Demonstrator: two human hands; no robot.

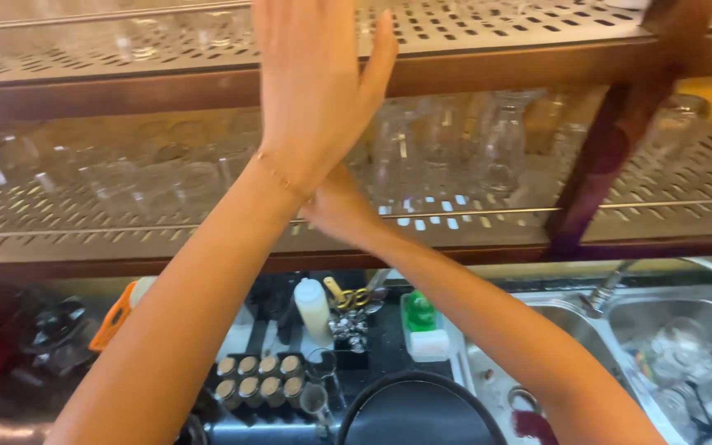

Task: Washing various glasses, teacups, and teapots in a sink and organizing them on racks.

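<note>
Glasses (488, 148) are standing in rows on the perforated metal shelf (669, 198), clear and upturned, behind a thin rail, and both arms are crossing in front of them. Left hand (315, 82) is reaching up across the upper shelf (496, 21), palm flat, fingers (290, 33) lying pressed together and pointing upward, thumb angling out to the side, holding nothing. Right hand (341, 206) is tucking in behind the left wrist at the lower shelf's rail; its fingers are hidden, so I cannot tell how they are set. Down below, a white squeeze bottle (313, 309), a green sponge (420, 313), a block of cork-topped jars (259, 377) and a steel sink (611, 330) are sitting on the dark table (389, 338)
</note>
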